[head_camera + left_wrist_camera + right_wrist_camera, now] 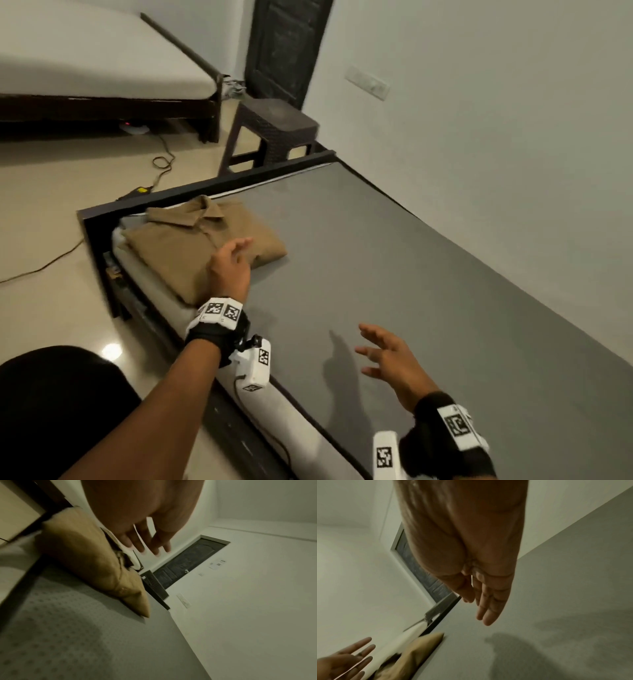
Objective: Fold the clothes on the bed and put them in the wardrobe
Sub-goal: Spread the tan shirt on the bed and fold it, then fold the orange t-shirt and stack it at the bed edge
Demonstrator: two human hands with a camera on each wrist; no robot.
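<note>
Neither hand is holding anything right now. The left hand point(230, 265) hangs over the near edge of the folded shirt point(191, 243), fingers loose and spread; the left wrist view shows clear air between the fingertips point(142, 550) and the cloth, so it's not touching. The right hand point(390, 359) is off at about 4 o'clock from the left one, palm down above bare mattress, fingers straight and fanned out, its shadow falling on the sheet just to its left.

The shirt's a tan collared one, folded into a neat rectangle with the collar pointing away toward 12 o'clock. It sits on the grey bed point(394, 257) at the far left corner, right against the dark frame.

Further out: a dark woven stool point(274, 130) beyond the bed's far end at roughly 12 o'clock, a dark door point(284, 44) behind that, and a second bed point(85, 58) across the floor at about 10 o'clock. A cable point(161, 161) trails over the floor tiles between the two beds. White wall runs along the bed's right side with a switch plate point(368, 82) on it.
</note>
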